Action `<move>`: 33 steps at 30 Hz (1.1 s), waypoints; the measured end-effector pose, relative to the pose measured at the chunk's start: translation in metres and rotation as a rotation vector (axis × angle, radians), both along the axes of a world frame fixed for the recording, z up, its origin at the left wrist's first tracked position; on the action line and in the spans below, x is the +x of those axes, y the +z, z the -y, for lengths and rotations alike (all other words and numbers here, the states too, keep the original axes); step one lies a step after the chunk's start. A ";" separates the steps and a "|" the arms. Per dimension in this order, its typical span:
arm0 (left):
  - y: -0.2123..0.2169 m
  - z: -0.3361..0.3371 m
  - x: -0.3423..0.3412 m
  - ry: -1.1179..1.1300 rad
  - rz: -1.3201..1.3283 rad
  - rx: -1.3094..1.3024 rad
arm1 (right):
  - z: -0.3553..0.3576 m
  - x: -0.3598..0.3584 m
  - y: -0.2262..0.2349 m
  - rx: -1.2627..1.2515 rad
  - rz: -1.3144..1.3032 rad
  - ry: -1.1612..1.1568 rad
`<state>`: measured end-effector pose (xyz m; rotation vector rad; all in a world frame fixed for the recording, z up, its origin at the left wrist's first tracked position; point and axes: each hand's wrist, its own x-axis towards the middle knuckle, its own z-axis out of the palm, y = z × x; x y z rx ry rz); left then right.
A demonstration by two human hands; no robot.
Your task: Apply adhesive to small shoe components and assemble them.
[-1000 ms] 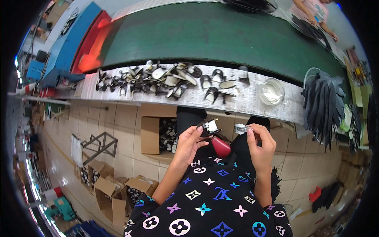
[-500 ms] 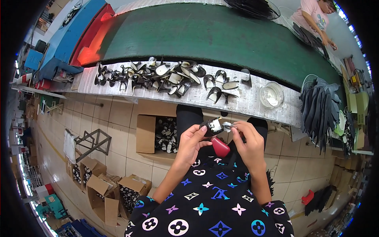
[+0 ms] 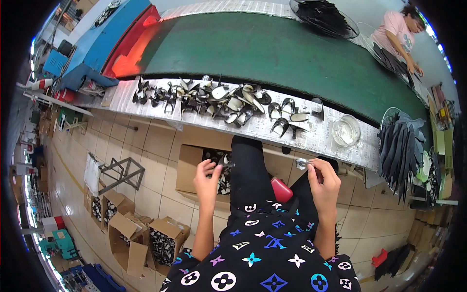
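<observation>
Right of the cardboard box (image 3: 189, 169), our right hand (image 3: 325, 181) pinches a silvery piece (image 3: 301, 164); at the box, we cannot tell whether our left hand (image 3: 206, 183) grips anything.

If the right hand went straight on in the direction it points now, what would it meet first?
Probably the near edge of the pale bench, beyond the right hand and the small silvery piece it pinches. Depth is unclear, so it might pass above or below.

Top (image 3: 258, 246): black; white, blue, pink and teal floral motifs (image 3: 223, 281) | sleeves (image 3: 180, 267): short, same print | trousers (image 3: 249, 170): plain black
</observation>
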<state>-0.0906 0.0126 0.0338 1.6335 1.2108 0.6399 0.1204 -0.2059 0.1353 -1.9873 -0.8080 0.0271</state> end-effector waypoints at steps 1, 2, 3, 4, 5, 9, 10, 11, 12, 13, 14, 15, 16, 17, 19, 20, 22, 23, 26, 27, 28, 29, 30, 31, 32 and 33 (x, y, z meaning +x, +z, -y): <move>0.001 -0.002 -0.002 0.059 -0.111 0.126 | 0.002 0.002 -0.001 -0.002 -0.012 -0.010; 0.000 -0.005 -0.002 0.082 -0.148 0.165 | 0.004 0.004 -0.001 0.006 -0.006 -0.025; -0.002 -0.009 0.003 0.066 -0.140 0.173 | 0.006 0.006 -0.001 0.013 0.003 -0.032; -0.003 -0.012 0.010 0.044 -0.124 0.175 | 0.009 0.007 -0.001 0.019 0.014 -0.040; -0.001 -0.014 0.016 0.030 -0.109 0.177 | 0.011 0.009 -0.001 0.026 0.020 -0.051; 0.005 -0.024 0.079 -0.147 -0.132 0.348 | 0.025 0.015 -0.001 0.027 0.001 -0.114; 0.001 -0.029 0.095 -0.134 -0.164 0.473 | 0.029 0.015 -0.001 0.029 0.003 -0.126; -0.005 -0.037 0.108 -0.115 -0.198 0.598 | 0.033 0.014 0.002 0.037 0.006 -0.127; -0.012 -0.045 0.119 -0.110 -0.204 0.631 | 0.038 0.015 0.002 0.042 0.010 -0.154; -0.017 -0.055 0.128 -0.112 -0.201 0.639 | 0.042 0.015 0.003 0.048 0.013 -0.185; -0.018 -0.064 0.135 -0.204 -0.271 0.644 | 0.046 0.014 0.006 0.055 0.022 -0.217; -0.019 -0.070 0.137 -0.293 -0.342 0.647 | 0.049 0.014 0.007 0.060 0.024 -0.215; -0.017 -0.071 0.142 -0.279 -0.317 0.636 | 0.054 0.015 0.005 0.061 0.008 -0.249; -0.016 -0.071 0.143 -0.283 -0.314 0.641 | 0.059 0.015 0.004 0.061 -0.008 -0.280; -0.014 -0.068 0.138 -0.115 -0.153 0.670 | 0.065 0.016 0.003 0.033 -0.036 -0.304; -0.005 -0.063 0.139 -0.046 0.023 0.425 | 0.066 0.017 0.001 0.042 -0.070 -0.311; 0.004 -0.048 0.128 0.000 0.302 0.053 | 0.066 0.018 -0.006 0.053 -0.109 -0.319; 0.005 -0.039 0.125 0.005 0.567 -0.210 | 0.065 0.020 -0.011 0.101 -0.175 -0.282; 0.015 0.000 0.123 -0.157 0.768 -0.725 | 0.055 0.022 -0.013 0.198 -0.292 -0.222; 0.019 0.016 0.124 -0.216 0.768 -0.798 | 0.050 0.022 -0.012 0.253 -0.331 -0.192; 0.028 0.029 0.124 -0.250 0.765 -0.855 | 0.046 0.022 -0.010 0.264 -0.327 -0.157; 0.036 0.042 0.126 -0.288 0.761 -0.919 | 0.043 0.021 -0.004 0.308 -0.362 -0.124; 0.042 0.051 0.127 -0.321 0.749 -0.941 | 0.041 0.019 0.002 0.313 -0.330 -0.102; 0.048 0.059 0.126 -0.350 0.743 -0.960 | 0.036 0.017 0.009 0.316 -0.296 -0.075; 0.053 0.066 0.128 -0.379 0.730 -0.979 | 0.030 0.014 0.024 0.312 -0.277 -0.100; 0.057 0.072 0.129 -0.384 0.725 -0.996 | 0.029 0.016 0.022 0.254 -0.074 -0.058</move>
